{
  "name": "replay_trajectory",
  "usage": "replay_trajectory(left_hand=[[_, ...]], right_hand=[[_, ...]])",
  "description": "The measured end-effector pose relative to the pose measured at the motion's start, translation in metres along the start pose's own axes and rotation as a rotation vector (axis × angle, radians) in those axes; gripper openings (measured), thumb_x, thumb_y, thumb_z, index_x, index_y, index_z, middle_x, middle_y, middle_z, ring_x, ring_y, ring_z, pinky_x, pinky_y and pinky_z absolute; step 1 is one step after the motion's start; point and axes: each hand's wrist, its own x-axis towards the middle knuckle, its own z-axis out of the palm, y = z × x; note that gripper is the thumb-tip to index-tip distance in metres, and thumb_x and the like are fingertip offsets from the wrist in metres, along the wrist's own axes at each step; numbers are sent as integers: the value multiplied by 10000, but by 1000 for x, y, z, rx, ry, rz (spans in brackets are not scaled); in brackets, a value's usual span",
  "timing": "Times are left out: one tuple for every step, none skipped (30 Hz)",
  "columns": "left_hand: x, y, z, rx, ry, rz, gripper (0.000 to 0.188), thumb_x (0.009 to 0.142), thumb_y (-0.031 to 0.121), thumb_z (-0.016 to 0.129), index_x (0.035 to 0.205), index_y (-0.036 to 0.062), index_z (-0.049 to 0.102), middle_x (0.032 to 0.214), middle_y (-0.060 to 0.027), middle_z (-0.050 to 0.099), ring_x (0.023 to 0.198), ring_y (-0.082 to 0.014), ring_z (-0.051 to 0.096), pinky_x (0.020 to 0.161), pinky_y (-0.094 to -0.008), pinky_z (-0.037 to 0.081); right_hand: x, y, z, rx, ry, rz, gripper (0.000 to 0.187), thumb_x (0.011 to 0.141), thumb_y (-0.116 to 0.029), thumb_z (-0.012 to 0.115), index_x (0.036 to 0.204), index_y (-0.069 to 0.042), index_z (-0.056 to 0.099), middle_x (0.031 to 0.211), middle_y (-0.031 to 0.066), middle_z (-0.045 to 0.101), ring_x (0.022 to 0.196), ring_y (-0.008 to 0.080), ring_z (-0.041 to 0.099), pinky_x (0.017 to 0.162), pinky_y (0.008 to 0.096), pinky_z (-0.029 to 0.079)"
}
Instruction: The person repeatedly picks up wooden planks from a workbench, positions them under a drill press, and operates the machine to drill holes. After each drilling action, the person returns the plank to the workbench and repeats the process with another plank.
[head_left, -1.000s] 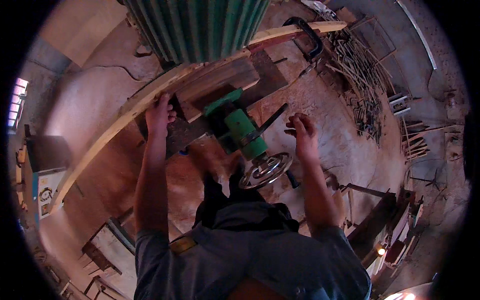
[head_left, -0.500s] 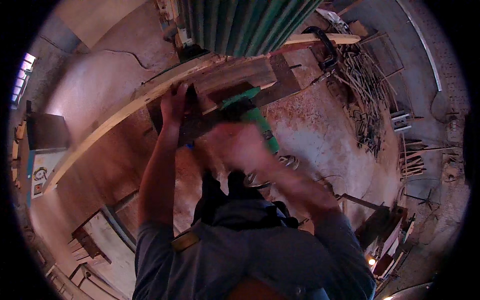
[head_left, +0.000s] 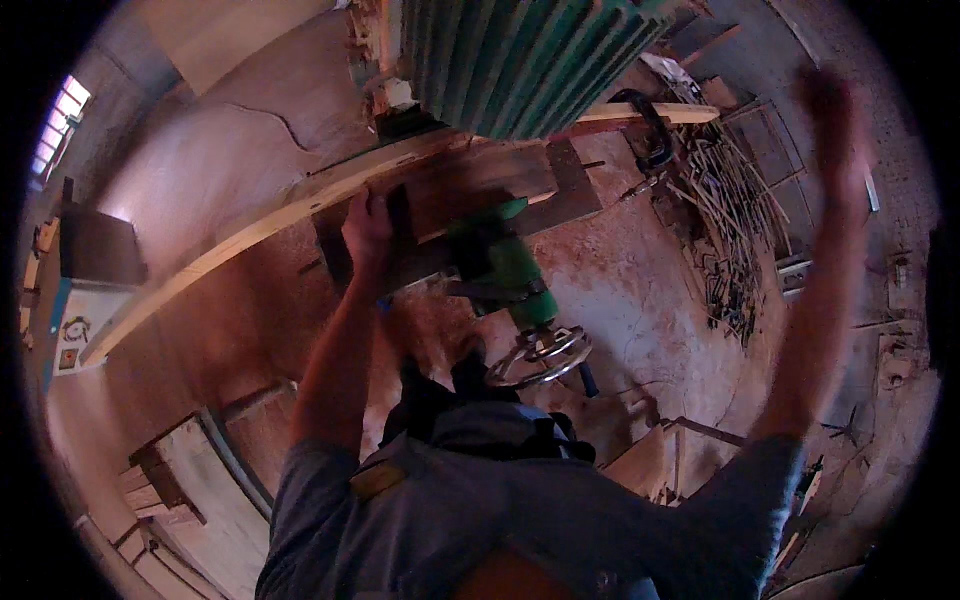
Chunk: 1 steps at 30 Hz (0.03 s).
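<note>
My left hand [head_left: 368, 232] is at the left end of a thick wooden block [head_left: 485, 178], its fingers bent against the block's dark end. The block lies along a dark machine table under a large green ribbed housing [head_left: 525, 60]. A green clamp [head_left: 512, 268] with a shiny metal handwheel [head_left: 545, 357] stands against the block's near side. My right hand [head_left: 832, 100] is raised far out to the right, away from the block and the handwheel. It is dark and smeared by motion, so its fingers and anything in them cannot be made out.
A long curved pale wooden strip [head_left: 225, 240] runs behind the block, with a black C-clamp [head_left: 650, 130] at its right part. Thin wood sticks [head_left: 735, 190] lie heaped on the right. A cabinet with a dial [head_left: 85, 325] stands at the left.
My right hand has swung from beside the green clamp up to the far right, uncovering the clamp and handwheel. My left hand stays at the block's left end. The whole view has shifted slightly.
</note>
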Motion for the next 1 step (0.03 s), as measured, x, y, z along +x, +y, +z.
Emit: replay_trajectory(left_hand=[[-1,2,-8,-67,-50,-140,349,881,284,551,1146,58,578,848,-178,651,677,-261,665,601,-368,513]], right_hand=[[8,16,10,29,-23,7,558,963,-485,369,1253,-33,519,1205,139,584,1133,219,531,1000,365,366]])
